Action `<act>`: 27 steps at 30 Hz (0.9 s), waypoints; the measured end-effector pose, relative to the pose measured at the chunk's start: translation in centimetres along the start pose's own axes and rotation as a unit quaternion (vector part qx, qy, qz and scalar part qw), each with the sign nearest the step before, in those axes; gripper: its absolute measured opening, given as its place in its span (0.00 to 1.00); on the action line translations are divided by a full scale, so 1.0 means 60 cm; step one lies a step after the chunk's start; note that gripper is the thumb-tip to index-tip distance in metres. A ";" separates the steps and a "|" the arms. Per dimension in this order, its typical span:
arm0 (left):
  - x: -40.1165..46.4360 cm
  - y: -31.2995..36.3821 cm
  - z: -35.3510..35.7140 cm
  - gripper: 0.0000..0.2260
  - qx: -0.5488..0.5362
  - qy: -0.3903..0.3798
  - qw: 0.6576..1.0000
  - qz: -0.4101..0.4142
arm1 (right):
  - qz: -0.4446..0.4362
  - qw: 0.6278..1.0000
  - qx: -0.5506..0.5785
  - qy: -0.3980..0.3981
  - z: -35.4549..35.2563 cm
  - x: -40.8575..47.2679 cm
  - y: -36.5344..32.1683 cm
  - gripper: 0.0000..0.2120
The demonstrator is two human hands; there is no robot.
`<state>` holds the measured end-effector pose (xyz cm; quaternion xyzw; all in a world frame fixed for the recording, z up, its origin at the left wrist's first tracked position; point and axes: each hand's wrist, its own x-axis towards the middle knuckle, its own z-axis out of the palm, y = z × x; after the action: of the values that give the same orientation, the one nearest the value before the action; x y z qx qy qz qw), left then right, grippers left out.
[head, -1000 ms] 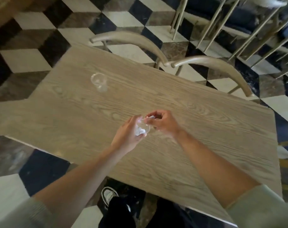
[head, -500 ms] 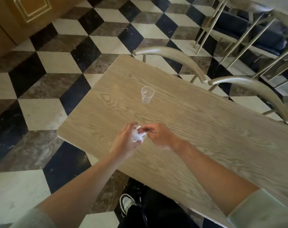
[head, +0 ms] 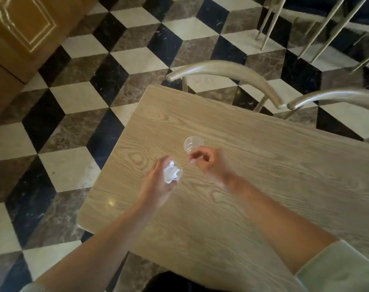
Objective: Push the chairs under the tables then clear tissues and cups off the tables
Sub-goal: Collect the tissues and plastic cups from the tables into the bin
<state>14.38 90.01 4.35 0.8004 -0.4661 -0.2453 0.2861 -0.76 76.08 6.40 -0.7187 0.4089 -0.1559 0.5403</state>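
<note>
A floor of black, white and brown marble diamonds runs under a pale wood-grain table, with a brown panelled door at the far left. Two curved chair backs, one chair beside the other chair, sit close against the table's far edge, so the chair-pushing part looks done here.

The left hand hovers over the table, fingers curled around a clear cup holding crumpled white tissue. The right hand reaches forward with its fingers loosely curled and close together; its fingertips are at or just short of the wall of a second clear cup, which stands upright on the table. Whether they already pinch it I cannot tell.

The step in hand appears to be collecting this last cup. A thin plastic cup is light and tips easily, so a gentle pinch low on the wall, or at the rim, should suit. Nesting it with the cup in the left hand would probably keep the tissue trapped and free one hand.
</note>
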 end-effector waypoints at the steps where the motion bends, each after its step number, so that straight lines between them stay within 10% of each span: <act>1: 0.013 -0.001 -0.003 0.27 -0.002 0.006 1.000 -0.006 | -0.024 0.997 -0.030 0.064 -0.006 0.022 0.003 0.16; 3: 0.032 0.000 -0.003 0.26 -0.009 0.013 1.000 -0.009 | -0.049 0.982 -0.140 0.120 -0.013 0.060 0.013 0.25; 6: 0.046 -0.001 -0.004 0.26 -0.010 0.017 1.000 -0.018 | 0.014 0.960 -0.280 -0.008 0.002 0.097 0.022 0.44; 9: 0.047 -0.006 -0.006 0.26 -0.028 0.010 0.999 -0.022 | -0.006 0.958 -0.280 -0.057 0.031 0.097 0.026 0.36; 18: 0.012 -0.080 -0.096 0.28 -0.071 0.023 0.997 -0.016 | 0.031 0.980 -0.133 0.143 0.093 0.073 -0.074 0.07; 27: -0.072 -0.199 -0.246 0.32 -0.097 -0.018 0.994 0.040 | 0.002 0.961 -0.262 -0.085 0.326 0.044 -0.212 0.13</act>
<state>29.45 102.02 7.26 0.7451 -0.4771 -0.2921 0.3631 19.24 87.82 10.12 -0.8450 0.3897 0.0195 0.3657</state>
